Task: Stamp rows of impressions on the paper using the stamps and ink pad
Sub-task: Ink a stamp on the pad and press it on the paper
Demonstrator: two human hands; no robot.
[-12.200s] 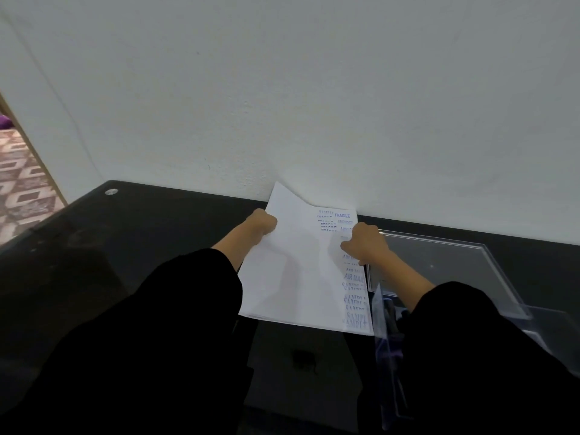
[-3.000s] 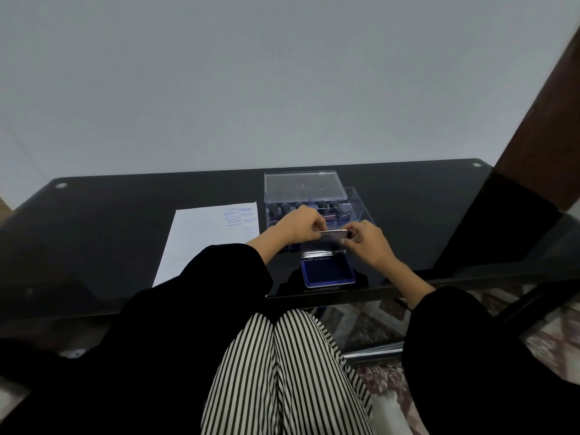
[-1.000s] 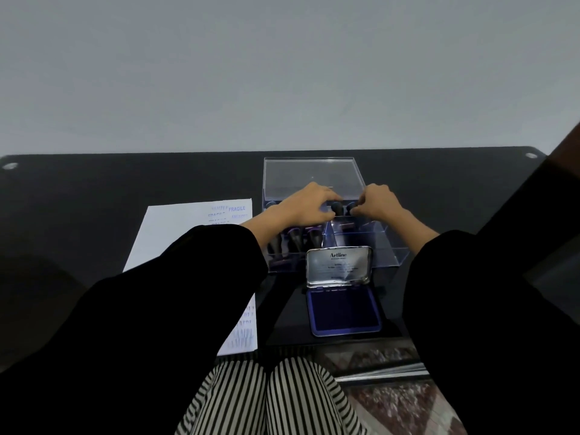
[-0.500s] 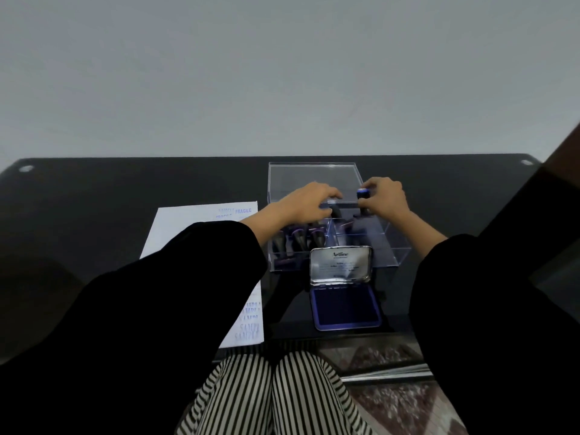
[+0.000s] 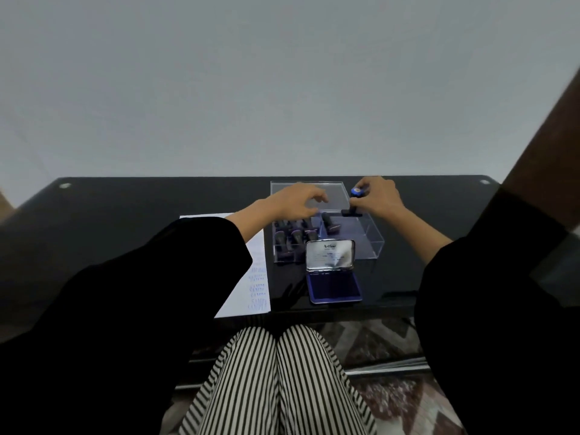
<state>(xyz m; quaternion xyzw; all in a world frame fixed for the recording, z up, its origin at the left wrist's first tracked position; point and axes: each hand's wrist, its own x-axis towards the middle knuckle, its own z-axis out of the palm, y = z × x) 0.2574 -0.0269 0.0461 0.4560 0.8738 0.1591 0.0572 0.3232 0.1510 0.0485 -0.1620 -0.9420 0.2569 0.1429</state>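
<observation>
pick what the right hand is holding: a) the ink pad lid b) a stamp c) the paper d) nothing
b: the right hand grips a stamp with a blue top, while the ink pad lies open and untouched nearer the person.

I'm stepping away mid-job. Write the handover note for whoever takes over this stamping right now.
Left hand: open, over the clear box, holding nothing.
Right hand: grips a blue-topped stamp at the box's far right side.
The other stamps stand in the box, mostly in its left part. The ink pad lies open in front of the box. The paper lies to the left of both.
Done: box and pad are open, and there are impressions along the paper's right edge.
Left: ink the held stamp and press more rows onto the paper.
</observation>
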